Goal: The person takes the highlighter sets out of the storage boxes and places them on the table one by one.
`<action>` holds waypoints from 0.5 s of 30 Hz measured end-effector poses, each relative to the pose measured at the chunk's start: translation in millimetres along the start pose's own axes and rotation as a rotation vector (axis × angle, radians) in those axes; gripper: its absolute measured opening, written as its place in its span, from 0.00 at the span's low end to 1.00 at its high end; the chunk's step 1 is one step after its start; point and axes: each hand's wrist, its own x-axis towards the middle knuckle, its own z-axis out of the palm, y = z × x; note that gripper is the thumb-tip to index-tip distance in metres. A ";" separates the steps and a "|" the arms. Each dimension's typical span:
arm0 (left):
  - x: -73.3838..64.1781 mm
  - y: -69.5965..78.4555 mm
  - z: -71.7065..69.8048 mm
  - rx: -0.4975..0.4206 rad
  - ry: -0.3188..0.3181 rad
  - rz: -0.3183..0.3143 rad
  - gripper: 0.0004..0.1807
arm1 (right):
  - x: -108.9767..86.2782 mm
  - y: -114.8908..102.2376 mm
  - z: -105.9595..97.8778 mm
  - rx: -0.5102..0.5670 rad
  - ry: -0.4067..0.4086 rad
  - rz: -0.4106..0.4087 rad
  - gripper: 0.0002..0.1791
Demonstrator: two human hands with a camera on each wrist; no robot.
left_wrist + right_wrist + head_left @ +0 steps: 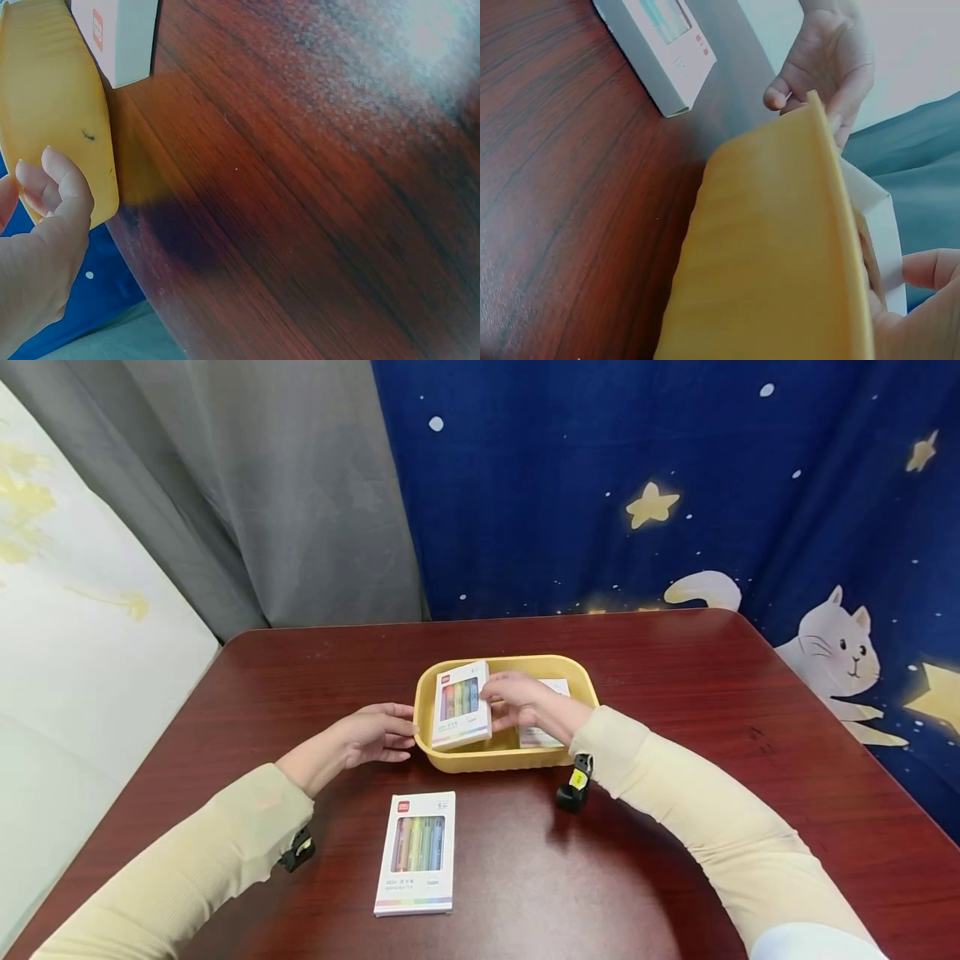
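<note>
My right hand (517, 697) pinches the right edge of a white highlighter box (461, 706), whose window shows several coloured pens. This box tilts inside the left part of a yellow basket (510, 762). A second white box (542, 737) lies in the basket's right part, partly hidden by the right hand and wrist. At the basket's left end is my left hand (378, 737), its fingers loosely extended by the rim; whether they touch it I cannot tell. In the right wrist view, the thumb (930, 268) presses against the held box (885, 232).
Another white highlighter box (415, 893) lies window up on the reddish-brown table (315, 677), in front of the basket. Behind the table's far edge hang a grey curtain (315, 510) and a blue starry curtain (555, 485).
</note>
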 end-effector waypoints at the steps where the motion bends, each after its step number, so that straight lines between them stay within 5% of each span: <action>1: 0.0 0.1 0.0 -0.003 0.001 0.000 0.25 | -1.5 -0.7 -0.6 0.001 -0.006 -0.009 0.12; 15: 0.5 -0.8 -0.5 -0.015 0.001 0.000 0.23 | -30.1 3.2 -9.3 0.043 -0.103 -0.103 0.19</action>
